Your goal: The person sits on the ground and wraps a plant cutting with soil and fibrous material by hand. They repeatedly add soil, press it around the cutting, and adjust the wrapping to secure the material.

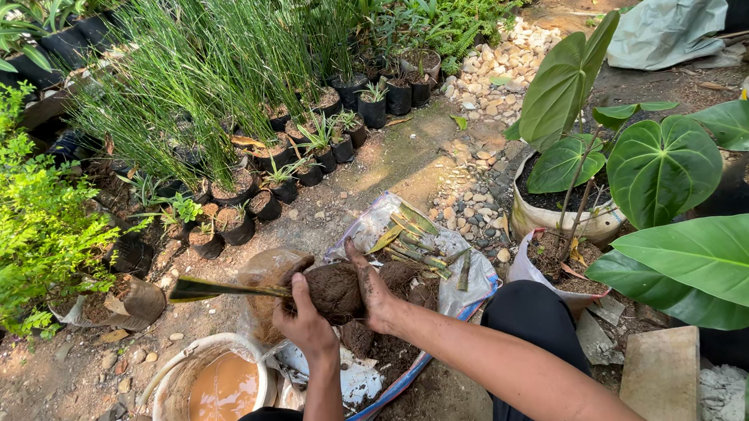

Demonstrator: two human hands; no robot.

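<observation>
Both hands on a soil-caked root ball, held over the spread plastic sack.

My left hand (305, 323) and right hand (370, 291) have fingers clamped on the root ball (334, 290), its cut stem (226, 288) pointing left. Judging progress: the plant is out of any pot, soil clings on; loose soil (397, 348) and cut stalks (414, 242) lie on the sack (470, 269). Bucket of muddy water (218, 392) sits near.

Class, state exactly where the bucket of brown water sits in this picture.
The bucket of brown water sits at the bottom of the head view, left of centre, just below the left hand and beside the soil-covered plastic sheet.
</observation>
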